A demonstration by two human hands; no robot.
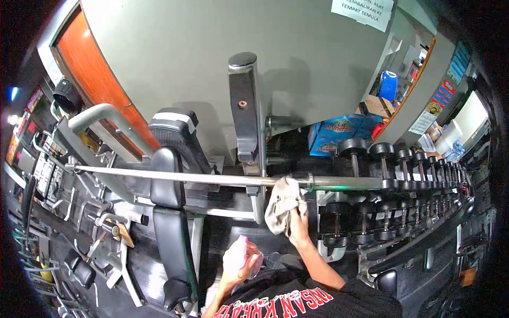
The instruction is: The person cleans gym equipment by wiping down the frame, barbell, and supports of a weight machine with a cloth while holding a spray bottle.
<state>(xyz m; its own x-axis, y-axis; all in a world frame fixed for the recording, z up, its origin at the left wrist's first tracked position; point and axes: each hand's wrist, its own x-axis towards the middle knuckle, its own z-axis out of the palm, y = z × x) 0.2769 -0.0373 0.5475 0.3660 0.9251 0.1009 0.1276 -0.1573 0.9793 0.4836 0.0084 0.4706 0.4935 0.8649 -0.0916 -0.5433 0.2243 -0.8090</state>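
Note:
A long steel barbell (228, 179) lies across the uprights of a bench press station. My right hand (298, 227) is closed on a crumpled, light-coloured cloth (283, 204), whose upper end lies against the bar beside its collar (310, 182). Lower down, close to my body, my left hand (237, 261) grips a spray bottle with a pink and white head (243, 248); its clear pinkish body shows partly beside the fingers. The black padded bench (172, 238) stands to the left, under the bar.
Right of the bar's end stands a two-tier rack of dumbbells (385, 206). Blue water cartons (339, 132) are stacked by the grey wall (185, 53). A tall upright post (244, 106) rises behind the bar. More gym machines (101, 228) fill the left side.

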